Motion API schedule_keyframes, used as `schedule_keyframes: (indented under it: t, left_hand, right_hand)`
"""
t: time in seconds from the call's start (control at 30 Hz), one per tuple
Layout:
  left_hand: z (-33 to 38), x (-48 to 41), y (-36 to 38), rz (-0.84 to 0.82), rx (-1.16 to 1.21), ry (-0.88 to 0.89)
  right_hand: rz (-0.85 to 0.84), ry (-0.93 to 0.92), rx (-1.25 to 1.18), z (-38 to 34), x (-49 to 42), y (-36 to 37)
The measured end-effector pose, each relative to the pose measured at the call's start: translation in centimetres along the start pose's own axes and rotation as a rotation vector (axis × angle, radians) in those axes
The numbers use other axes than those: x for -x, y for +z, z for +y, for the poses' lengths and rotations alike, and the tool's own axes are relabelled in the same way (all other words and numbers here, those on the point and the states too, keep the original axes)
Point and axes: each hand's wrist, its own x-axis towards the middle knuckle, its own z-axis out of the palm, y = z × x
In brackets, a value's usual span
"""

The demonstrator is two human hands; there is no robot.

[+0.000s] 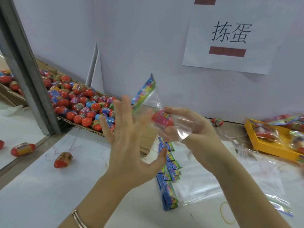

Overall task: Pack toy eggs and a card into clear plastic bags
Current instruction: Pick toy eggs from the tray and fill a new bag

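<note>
Bagged egg [162,119] apparently gripped in right hand [194,129]; left hand [130,140] spread just beside

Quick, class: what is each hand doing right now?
Left hand: open, fingers spread, holding nothing.
Right hand: grips the clear plastic bag with a red toy egg inside.

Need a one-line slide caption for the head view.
Right hand holds a clear bag with one toy egg inside; left hand open beside it, egg pile behind.
</note>
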Motion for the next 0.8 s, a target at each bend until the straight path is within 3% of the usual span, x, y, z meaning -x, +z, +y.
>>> schedule_keyframes:
  t: [0.07,0.13,0.2,0.37,0.6,0.8]
  left_hand:
    - [0.7,-0.4,0.1,0.029,0.329,-0.383]
    - [1.0,-1.5,0.1,0.047,0.889,-0.884]
    - [0.6,-1.6,0.3,-0.048,1.316,-1.163]
    - [-0.3,-1.6,0.1,0.005,1.371,-1.159]
    - [0.9,-1.7,0.6,0.060,1.525,-1.267]
    - [1.2,-1.4,0.6,0.023,1.590,-1.226]
  right_hand:
    - [0.084,-0.014,0.006,0.1,0.0,-0.1]
    - [0.094,0.017,0.008,0.2,0.2,0.4]
    - [0.091,0.037,0.060,0.9,0.3,1.5]
    - [-0.015,0.040,0.239,2.0,0.6,2.9]
    - [0.261,-0.073,0.338,2.9,0.3,2.7]
    - [0.340,-0.163,0.405,3.5,0.5,3.0]
